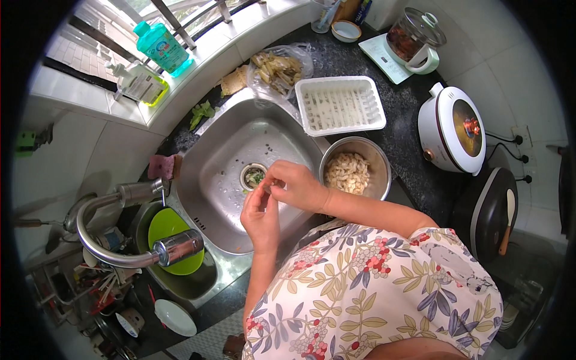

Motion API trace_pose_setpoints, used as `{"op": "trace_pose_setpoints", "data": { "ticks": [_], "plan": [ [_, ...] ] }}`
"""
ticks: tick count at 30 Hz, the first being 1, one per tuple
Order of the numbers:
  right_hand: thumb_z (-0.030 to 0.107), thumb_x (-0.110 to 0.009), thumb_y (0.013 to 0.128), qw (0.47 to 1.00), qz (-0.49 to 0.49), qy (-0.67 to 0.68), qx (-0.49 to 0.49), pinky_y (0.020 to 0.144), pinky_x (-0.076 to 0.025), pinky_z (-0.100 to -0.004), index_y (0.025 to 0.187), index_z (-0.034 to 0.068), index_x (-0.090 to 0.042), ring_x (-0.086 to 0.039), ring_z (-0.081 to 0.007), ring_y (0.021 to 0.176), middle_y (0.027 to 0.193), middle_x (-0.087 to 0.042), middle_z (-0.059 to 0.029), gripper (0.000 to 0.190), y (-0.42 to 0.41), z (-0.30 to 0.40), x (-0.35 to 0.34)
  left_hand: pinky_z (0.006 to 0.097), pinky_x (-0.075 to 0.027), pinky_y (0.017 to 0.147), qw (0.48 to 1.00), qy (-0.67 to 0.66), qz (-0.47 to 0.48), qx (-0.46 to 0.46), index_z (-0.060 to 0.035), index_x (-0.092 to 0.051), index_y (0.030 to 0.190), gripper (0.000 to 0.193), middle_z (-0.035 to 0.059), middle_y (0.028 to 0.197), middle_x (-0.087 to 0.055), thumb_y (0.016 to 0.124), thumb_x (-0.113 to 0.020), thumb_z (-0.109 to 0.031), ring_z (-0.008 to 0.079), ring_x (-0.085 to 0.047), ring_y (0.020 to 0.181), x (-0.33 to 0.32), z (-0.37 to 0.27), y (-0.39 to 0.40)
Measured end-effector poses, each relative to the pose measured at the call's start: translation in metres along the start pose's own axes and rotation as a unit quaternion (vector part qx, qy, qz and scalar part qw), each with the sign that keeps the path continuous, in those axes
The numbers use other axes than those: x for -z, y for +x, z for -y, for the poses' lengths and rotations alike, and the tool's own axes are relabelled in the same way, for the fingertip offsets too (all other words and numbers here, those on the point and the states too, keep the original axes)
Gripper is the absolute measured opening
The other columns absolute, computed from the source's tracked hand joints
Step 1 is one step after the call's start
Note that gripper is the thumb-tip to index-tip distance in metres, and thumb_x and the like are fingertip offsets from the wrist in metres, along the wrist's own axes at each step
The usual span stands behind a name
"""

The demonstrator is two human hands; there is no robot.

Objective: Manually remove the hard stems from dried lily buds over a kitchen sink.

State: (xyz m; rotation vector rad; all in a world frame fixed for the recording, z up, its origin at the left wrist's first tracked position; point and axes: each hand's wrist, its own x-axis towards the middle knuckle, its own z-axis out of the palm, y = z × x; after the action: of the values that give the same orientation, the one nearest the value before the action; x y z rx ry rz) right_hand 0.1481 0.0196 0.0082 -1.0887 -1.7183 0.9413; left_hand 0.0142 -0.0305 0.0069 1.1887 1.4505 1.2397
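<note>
Both my hands meet over the steel sink basin (pixel 216 175), beside its drain strainer (pixel 254 176), which holds green and pale scraps. The fingers of my left hand (pixel 262 220) and my right hand (pixel 297 186) are pinched together on a small greyish piece (pixel 268 188), perhaps a shrimp; fingers hide most of it. Right of the sink stands a steel bowl (pixel 322 167) with a heap of peeled shrimp (pixel 348 173). Behind it lies a white plastic tray (pixel 340 106) with a ribbed bottom. A plastic bag (pixel 276 72) with yellowish-brown pieces lies at the back rim.
The steel faucet (pixel 101 252) arches over a small basin with a green bowl (pixel 175 234). A pink sponge (pixel 163 167) sits at the sink's left edge. Green leaves (pixel 202 113) lie behind. A white electric cooker (pixel 451 130) and a glass kettle (pixel 408 38) on its base stand at right.
</note>
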Motion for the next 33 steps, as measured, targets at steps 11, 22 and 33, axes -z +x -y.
{"op": "trace_pose_setpoints", "data": {
  "ticks": [11, 22, 33],
  "plan": [
    [-0.001, -0.059, 0.072, 0.998, -0.031, 0.06, -0.006, 0.065, -0.05, -0.0356, 0.09, 0.004, -0.064, -0.06, -0.0267, 0.072, 0.081, -0.06, -0.0113, 0.02, -0.006, 0.002, 0.003, 0.025, -0.052, 0.08, 0.987, -0.138, 0.006, 0.088, 0.0065, -0.061, 0.119, 0.033, 0.0047, 0.101, -0.065, 0.087, -0.065, 0.004, 0.0096, -0.061, 0.092, 0.0, -0.001, 0.0],
    [-0.001, -0.063, 0.074, 1.0, 0.0, 0.02, -0.001, 0.066, -0.049, -0.0319, 0.095, 0.004, -0.061, -0.058, -0.0222, 0.072, 0.088, -0.058, -0.009, 0.022, -0.006, 0.001, -0.01, 0.0254, -0.051, 0.084, 0.99, -0.128, -0.033, 0.044, 0.0055, -0.061, 0.12, 0.03, 0.0069, 0.106, -0.066, 0.089, -0.063, 0.002, 0.0114, -0.062, 0.094, 0.0, 0.004, 0.002],
    [-0.001, -0.064, 0.071, 0.993, 0.034, 0.068, -0.089, 0.061, -0.049, -0.0317, 0.081, 0.003, -0.06, -0.06, -0.02, 0.068, 0.08, -0.061, -0.0088, 0.012, -0.003, -0.002, 0.0, 0.023, -0.049, 0.08, 0.992, -0.109, -0.02, 0.057, 0.0046, -0.061, 0.119, 0.03, 0.0026, 0.098, -0.063, 0.089, -0.063, 0.002, 0.0081, -0.058, 0.088, -0.002, -0.001, 0.001]
  ]
}}
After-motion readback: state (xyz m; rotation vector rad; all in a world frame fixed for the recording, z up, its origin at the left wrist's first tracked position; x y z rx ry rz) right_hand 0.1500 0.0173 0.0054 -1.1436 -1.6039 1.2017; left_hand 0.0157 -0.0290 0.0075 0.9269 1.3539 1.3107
